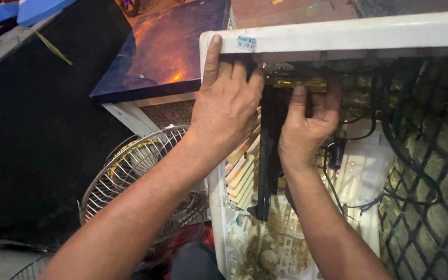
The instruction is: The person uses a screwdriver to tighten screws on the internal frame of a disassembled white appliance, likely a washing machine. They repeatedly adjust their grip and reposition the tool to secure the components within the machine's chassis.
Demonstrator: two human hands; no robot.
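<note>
Lying at the far left, a wire fan guard [130, 171] is resting beside the white cabinet [338, 33]; the left hand [226, 103] is gripping that cabinet's top-left corner; the right hand [307, 122] is pinching a brass fitting [296, 83] under its top edge, just above a black bracket [269, 155].

Grimy white plastic casing [338, 35]; glossy black bracket [268, 155], perhaps metal; shiny wire fan guard [130, 171].

A dark blue tabletop [162, 49] catches orange light, a wire fan guard [130, 171] lies below it, black cloth [32, 145] alongside, and reddish paving [296, 10] beyond.
</note>
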